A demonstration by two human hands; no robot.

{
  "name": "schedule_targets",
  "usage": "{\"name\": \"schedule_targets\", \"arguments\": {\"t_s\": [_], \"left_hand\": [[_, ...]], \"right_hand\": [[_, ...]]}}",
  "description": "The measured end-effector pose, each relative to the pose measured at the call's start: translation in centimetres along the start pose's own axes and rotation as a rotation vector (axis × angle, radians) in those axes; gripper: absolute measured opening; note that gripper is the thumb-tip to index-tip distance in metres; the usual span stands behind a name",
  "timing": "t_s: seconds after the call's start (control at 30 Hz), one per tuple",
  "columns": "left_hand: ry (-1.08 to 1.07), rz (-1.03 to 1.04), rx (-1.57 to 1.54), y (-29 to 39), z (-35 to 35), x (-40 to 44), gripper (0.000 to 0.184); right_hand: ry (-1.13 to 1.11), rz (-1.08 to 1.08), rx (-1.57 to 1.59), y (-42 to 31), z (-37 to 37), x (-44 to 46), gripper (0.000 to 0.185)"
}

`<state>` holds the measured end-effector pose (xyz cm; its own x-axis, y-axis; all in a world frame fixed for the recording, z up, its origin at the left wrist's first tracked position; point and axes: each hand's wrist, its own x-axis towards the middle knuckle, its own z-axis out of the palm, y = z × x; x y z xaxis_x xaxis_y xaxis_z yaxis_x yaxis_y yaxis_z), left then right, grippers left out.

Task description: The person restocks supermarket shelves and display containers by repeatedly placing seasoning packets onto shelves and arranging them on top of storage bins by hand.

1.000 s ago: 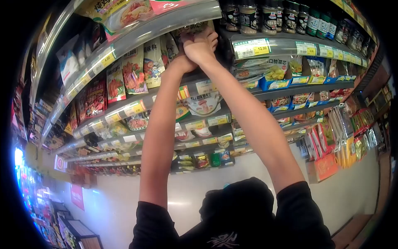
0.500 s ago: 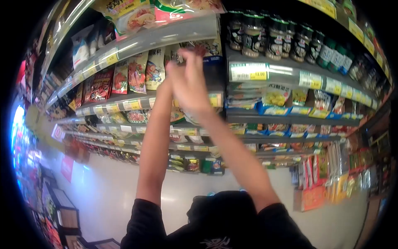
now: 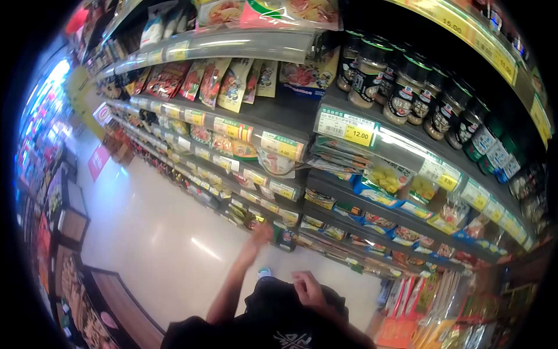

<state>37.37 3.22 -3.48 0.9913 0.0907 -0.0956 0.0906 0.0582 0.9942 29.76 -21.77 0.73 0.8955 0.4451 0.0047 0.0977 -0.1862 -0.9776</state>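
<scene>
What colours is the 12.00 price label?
The price label is white and yellow with a green top strip, best seen in the head view.

L shelf (image 3: 273, 107): dark surface, price tags along front edge; slim pouches (image 3: 235, 84) leaning in a row, plus wide pkt (image 3: 308, 75) nr R end. Upper L shelf (image 3: 226, 45): white bags (image 3: 153, 29) & pink/yellow pkts (image 3: 293, 14). R shelf (image 3: 401, 139): spice jars (image 3: 401, 96) upright, close tog., dark caps mostly. Floor (image 3: 157, 232) pale, shiny.
</scene>
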Motion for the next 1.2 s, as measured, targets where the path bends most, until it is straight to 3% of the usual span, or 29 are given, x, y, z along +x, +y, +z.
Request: {"name": "schedule_targets", "arguments": {"t_s": [0.03,0.07,0.1,0.13,0.17,0.27,0.37,0.5,0.6,0.7,0.73,0.8,0.87,0.93,1.07,1.17,1.2], "left_hand": [[-0.06,-0.186,0.064,-5.1,0.6,-3.4,0.039],[-0.141,-0.231,0.157,-10.5,1.3,-6.8,0.035],[-0.336,-0.336,0.464,-13.1,2.2,-9.6,0.035],[-0.356,-0.197,0.462,-14.5,3.8,-12.4,0.036],[-0.366,-0.063,0.46,-15.3,5.7,-15.1,0.037],[-0.361,-0.166,0.636,-16.4,9.5,-19.5,0.039],[-0.294,-0.201,0.559,-13.6,11.6,-20.6,0.044],[-0.329,-0.123,0.312,-15.6,13.0,-21.3,0.057],[-0.241,-0.166,0.292,-16.8,13.8,-21.6,0.058],[-0.05,-0.246,0.229,-11.7,13.8,-22.9,0.057],[0.069,-0.112,0.296,-13.2,14.0,-23.6,0.056],[0.221,-0.32,0.323,-7.0,15.0,-24.4,0.055],[0.391,-0.323,0.183,-5.3,15.3,-26.4,0.053],[0.565,-0.108,-0.109,-6.8,16.4,-29.8,0.051],[0.76,-0.021,-0.309,-7.8,19.4,-35.2,0.047],[0.912,0.008,-0.398,-7.2,22.0,-39.4,0.045],[0.96,0.025,-0.412,-7.0,22.9,-40.9,0.044]], "right_hand": [[-0.037,0.028,0.014,1.0,-0.7,-0.8,0.025],[-0.078,0.058,0.026,2.0,-1.5,-1.5,0.024],[-0.124,0.089,0.035,2.7,-2.2,-1.9,0.023],[-0.112,0.101,0.009,3.0,-2.8,-2.0,0.022],[-0.134,0.124,0.005,3.6,-3.4,-2.3,0.022],[-0.26,0.174,-0.014,5.5,-4.5,-2.8,0.025],[-0.55,0.216,-0.141,9.0,-5.1,-3.5,0.029],[-0.812,-0.094,-0.346,9.9,-5.7,-2.6,0.034],[-0.866,-0.077,-0.344,8.4,-5.3,-2.0,0.03],[-0.887,-0.116,-0.356,8.7,-4.3,-2.1,0.028],[-0.892,-0.14,-0.359,9.2,-3.7,-2.3,0.028],[-0.9,-0.186,-0.311,9.0,-2.2,-2.9,0.031],[-0.912,-0.227,-0.255,8.7,-0.4,-3.8,0.035],[-0.922,-0.246,-0.199,8.7,0.9,-5.4,0.039],[-1.222,-0.284,-0.286,8.3,2.8,-8.4,0.04],[-1.344,-0.47,-0.317,10.6,4.0,-11.7,0.036],[-1.459,-0.334,-0.199,11.5,3.8,-12.8,0.033]]}}
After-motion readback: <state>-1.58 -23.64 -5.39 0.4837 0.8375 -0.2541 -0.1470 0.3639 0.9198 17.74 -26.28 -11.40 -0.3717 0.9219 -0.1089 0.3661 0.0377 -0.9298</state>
